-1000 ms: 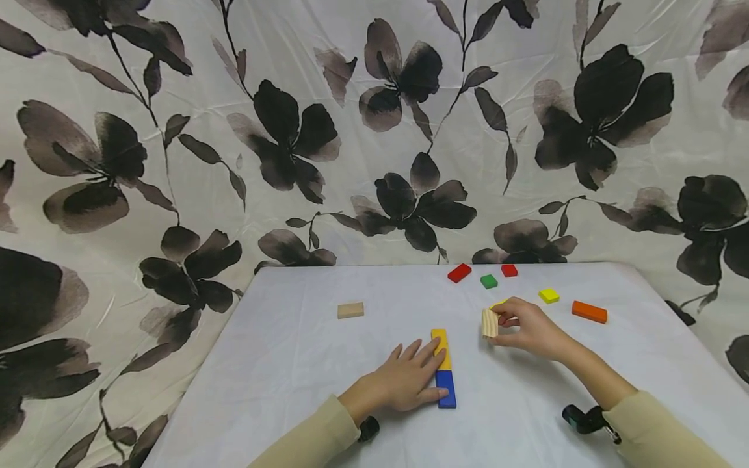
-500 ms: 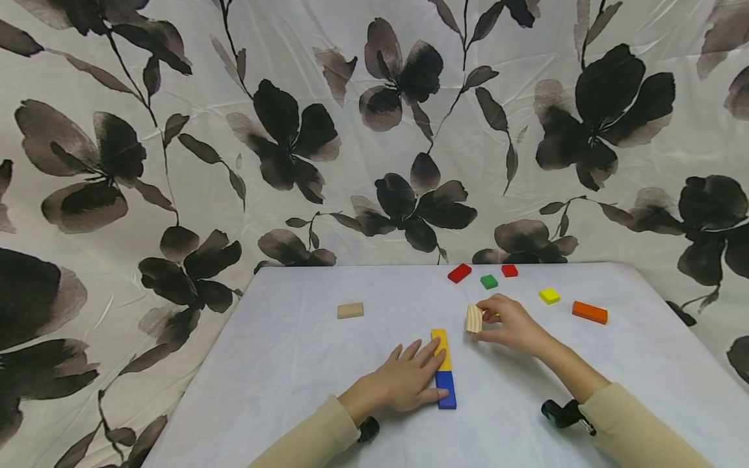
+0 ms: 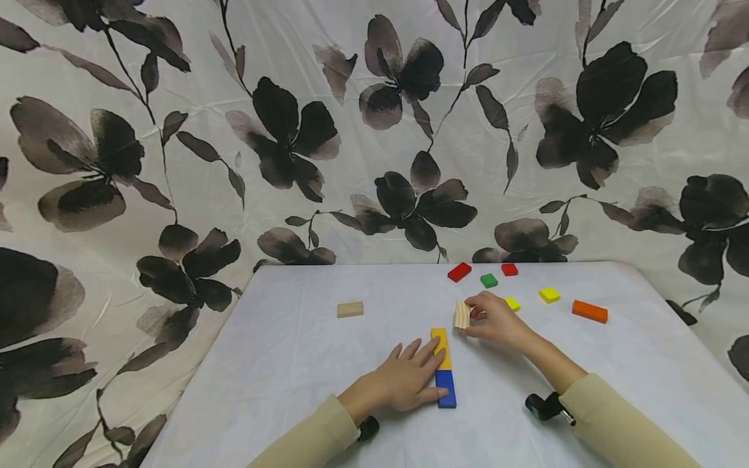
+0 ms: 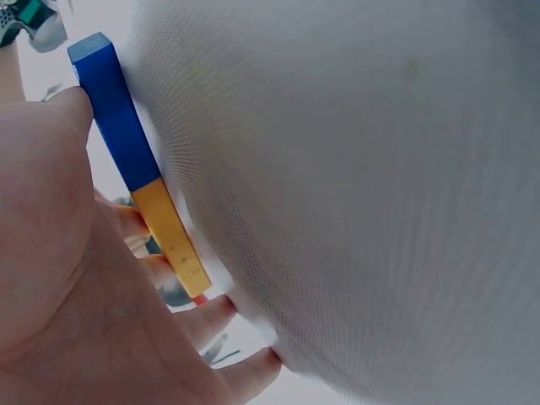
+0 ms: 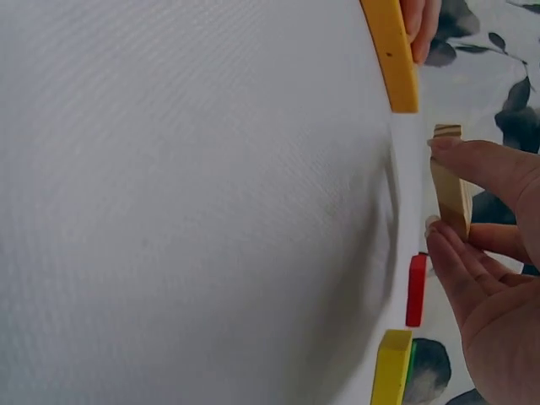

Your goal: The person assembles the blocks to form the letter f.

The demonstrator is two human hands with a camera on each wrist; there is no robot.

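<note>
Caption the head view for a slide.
Left hand steadies the yellow-blue row; right hand pinches a wooden block.

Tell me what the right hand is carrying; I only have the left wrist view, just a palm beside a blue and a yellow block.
Observer: The right hand pinches a bare wooden block, held on edge just beyond the far end of the yellow block.
Operator: Any other loose pieces on the table?
Observer: Yes. Another wooden block lies flat, far left of the row.
Operator: And on the other side?
Observer: An orange block lies near the right edge of the table.
</note>
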